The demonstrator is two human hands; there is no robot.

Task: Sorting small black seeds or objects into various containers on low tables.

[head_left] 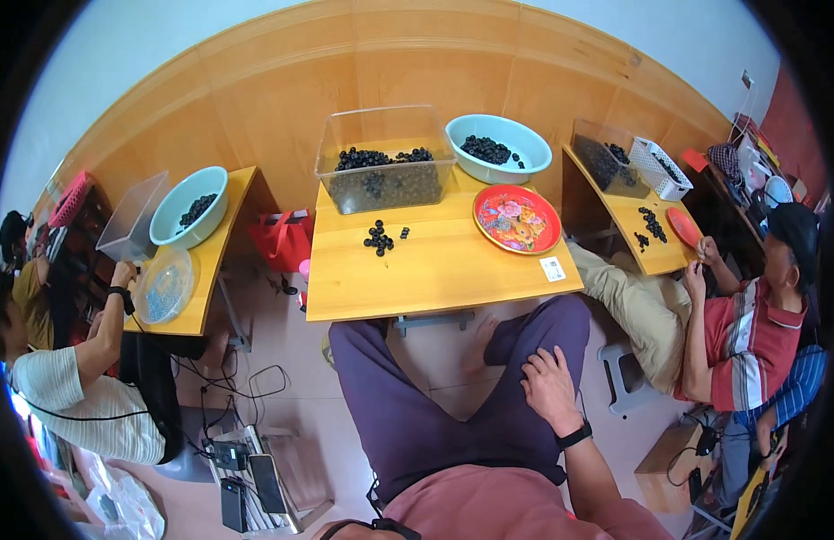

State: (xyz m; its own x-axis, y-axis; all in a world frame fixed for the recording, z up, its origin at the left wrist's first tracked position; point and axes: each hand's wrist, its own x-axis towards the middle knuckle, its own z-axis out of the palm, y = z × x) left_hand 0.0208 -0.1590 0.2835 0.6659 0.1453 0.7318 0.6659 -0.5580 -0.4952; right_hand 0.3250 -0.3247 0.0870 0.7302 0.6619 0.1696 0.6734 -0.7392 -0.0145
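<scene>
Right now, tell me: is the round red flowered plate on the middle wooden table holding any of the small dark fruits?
No: the red flowered plate is bare, and the loose dark fruits lie on the wooden table beside it.

In front of me, the yellow wooden surface (435, 270) carries a clear plastic tub of dark beads (385, 166), a pale blue round basin (500, 148), a red flowered round plate (517, 219), a loose cluster of dark beads (379, 238) and a small white card (553, 268).

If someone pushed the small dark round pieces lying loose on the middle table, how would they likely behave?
The dark round pieces look small and rounded, so they would probably roll and scatter. The wooden table looks smooth and rimless, so some might go over its edge.
</scene>
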